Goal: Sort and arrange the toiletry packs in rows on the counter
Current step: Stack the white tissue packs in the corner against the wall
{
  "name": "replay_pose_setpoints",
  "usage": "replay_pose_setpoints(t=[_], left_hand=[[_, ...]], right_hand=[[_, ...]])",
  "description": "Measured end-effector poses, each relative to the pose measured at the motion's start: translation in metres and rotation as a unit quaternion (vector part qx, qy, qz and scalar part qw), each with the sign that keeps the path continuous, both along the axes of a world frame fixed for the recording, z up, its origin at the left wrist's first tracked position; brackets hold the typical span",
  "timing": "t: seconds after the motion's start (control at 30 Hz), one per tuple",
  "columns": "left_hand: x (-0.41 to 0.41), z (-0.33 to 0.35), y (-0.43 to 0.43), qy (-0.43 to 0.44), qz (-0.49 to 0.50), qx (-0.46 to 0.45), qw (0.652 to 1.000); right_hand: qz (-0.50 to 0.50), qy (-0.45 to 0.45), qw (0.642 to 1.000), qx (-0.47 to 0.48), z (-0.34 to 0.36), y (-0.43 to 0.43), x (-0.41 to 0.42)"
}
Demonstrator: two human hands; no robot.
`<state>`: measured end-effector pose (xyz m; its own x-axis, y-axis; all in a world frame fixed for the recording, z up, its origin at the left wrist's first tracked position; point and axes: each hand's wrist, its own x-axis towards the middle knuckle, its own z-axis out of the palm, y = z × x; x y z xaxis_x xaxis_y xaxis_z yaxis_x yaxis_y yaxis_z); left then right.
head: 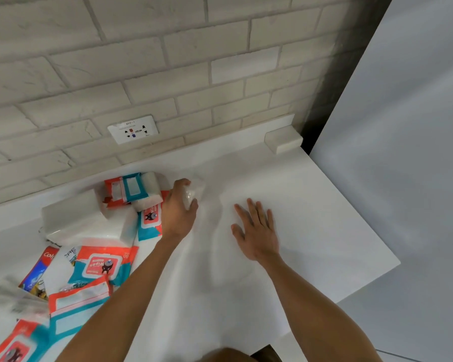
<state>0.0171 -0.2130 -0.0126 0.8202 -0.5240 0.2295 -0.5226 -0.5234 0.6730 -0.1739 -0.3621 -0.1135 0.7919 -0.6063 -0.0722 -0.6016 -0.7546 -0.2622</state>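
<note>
My left hand (178, 209) is closed around a small white tissue pack (190, 195) near the back of the white counter (311, 205). My right hand (256, 231) lies flat on the bare counter, fingers spread, holding nothing. To the left of my left hand lies a jumble of packs: red-and-teal wet wipes packs (100, 263), another wipes pack (149, 220) partly under my left hand, a stacked wipes pack (126, 190), a large white tissue pack (71, 218) and a red toothpaste box (38, 270). More wipes packs (73, 309) lie at the lower left, blurred.
A brick wall with a power socket (133, 129) runs behind the counter. A small white block (283, 139) sits in the back right corner. The counter's right edge (372, 231) drops to a grey floor.
</note>
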Motion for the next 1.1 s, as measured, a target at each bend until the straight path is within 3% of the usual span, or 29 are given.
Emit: replay_pose_setpoints(t=[0.1,0.2,0.27,0.33,0.4,0.47,0.53,0.57,0.67,0.8,1.1], left_hand=[[-0.009,-0.003,0.01,0.208,0.072,-0.081,0.972],[-0.014,-0.01,0.021,0.42,0.123,-0.192,0.878],[-0.02,-0.009,0.027,0.481,0.121,-0.236,0.835],[-0.026,-0.011,0.03,0.499,0.115,-0.244,0.824],[-0.03,-0.014,0.031,0.498,0.11,-0.238,0.827],[-0.033,-0.017,0.031,0.491,0.11,-0.21,0.838],[-0.039,-0.022,0.03,0.48,0.101,-0.15,0.859],[-0.044,-0.023,0.03,0.473,0.086,-0.115,0.87],[-0.06,-0.028,0.033,0.414,0.03,-0.036,0.909],[-0.078,-0.046,0.042,0.234,0.008,0.04,0.971],[-0.123,-0.06,0.044,0.102,-0.158,0.089,0.978]], right_hand=[[0.008,0.003,1.0,-0.001,-0.002,0.0,0.001],[0.017,0.006,1.0,0.003,-0.003,0.0,0.003],[0.018,-0.03,0.999,0.032,-0.002,0.002,0.008],[0.001,-0.103,0.991,0.087,0.002,0.013,0.014],[-0.077,-0.221,0.954,0.186,0.012,0.031,0.02],[-0.169,-0.32,0.883,0.298,0.034,0.052,0.025],[-0.206,-0.359,0.815,0.406,0.05,0.07,0.027],[-0.206,-0.362,0.802,0.428,0.054,0.078,0.027],[-0.211,-0.336,0.826,0.401,0.056,0.087,0.024],[-0.218,-0.312,0.862,0.335,0.042,0.086,0.008],[-0.174,-0.258,0.928,0.207,0.027,0.075,-0.043]])
